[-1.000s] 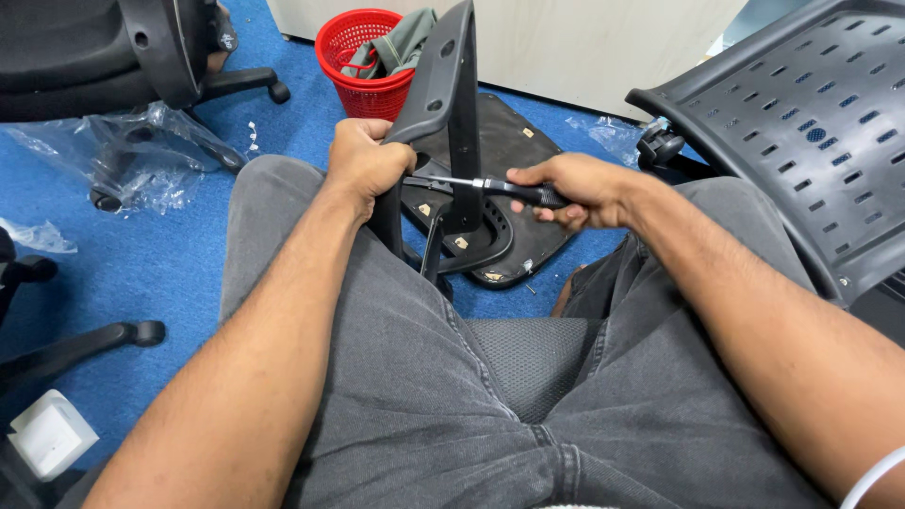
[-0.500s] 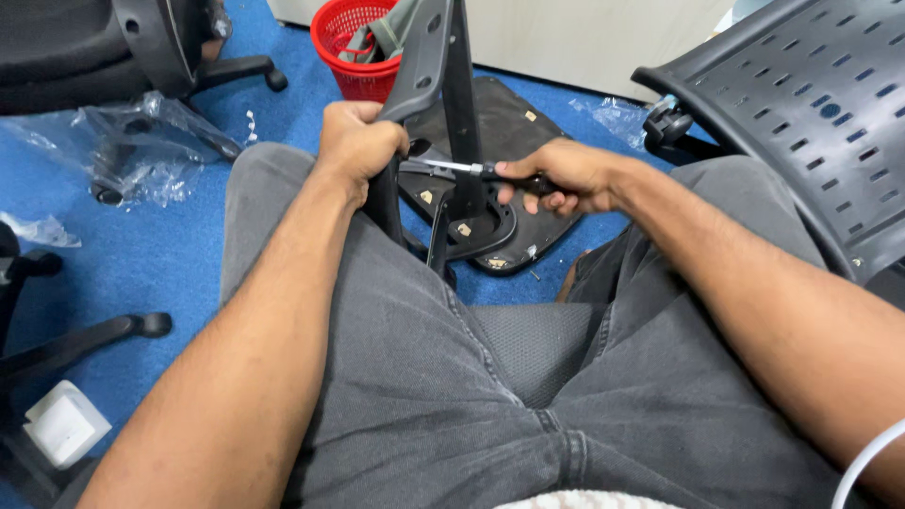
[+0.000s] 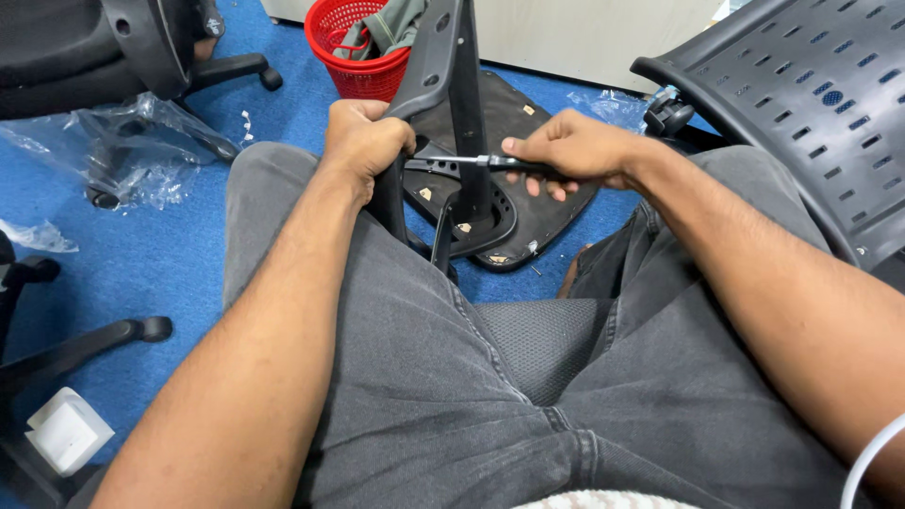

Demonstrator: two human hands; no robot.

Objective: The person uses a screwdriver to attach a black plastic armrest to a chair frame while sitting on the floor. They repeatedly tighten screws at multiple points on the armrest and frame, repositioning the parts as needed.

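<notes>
Seemingly, right hand (image 3: pixel 575 151) levels screwdriver (image 3: pixel 490 162) beside left hand's (image 3: pixel 363 141) grip.

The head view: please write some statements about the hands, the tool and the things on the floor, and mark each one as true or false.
1. The right hand holds a screwdriver pointed at the black chair part. True.
2. The left hand rests flat on the blue floor. False: it grips the black chair part.
3. A red basket stands on the floor beyond the chair part. True.
4. The basket is empty. False: a grey-green cloth lies in it.
5. The person wears grey trousers. True.
6. The perforated black chair panel lies at the person's left. False: it is at the right.
</notes>
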